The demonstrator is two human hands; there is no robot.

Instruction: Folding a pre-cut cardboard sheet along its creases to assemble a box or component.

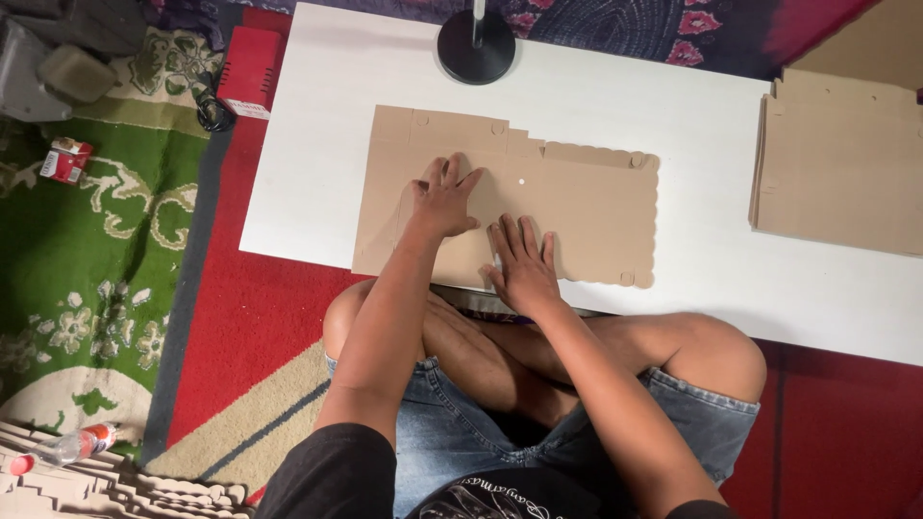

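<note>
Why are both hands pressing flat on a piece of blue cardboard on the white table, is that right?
Not quite: the head view shows the cardboard sheet is brown, not blue. The left hand and right hand do press flat on it, on the white table.

You've got a flat brown cardboard blank (567,207) lying unfolded on the white table, near its front edge. Its right side is scalloped, the top edge is stepped with tabs, and there look to be small round cutouts near the corners, plus one tiny hole mid-sheet.
</note>
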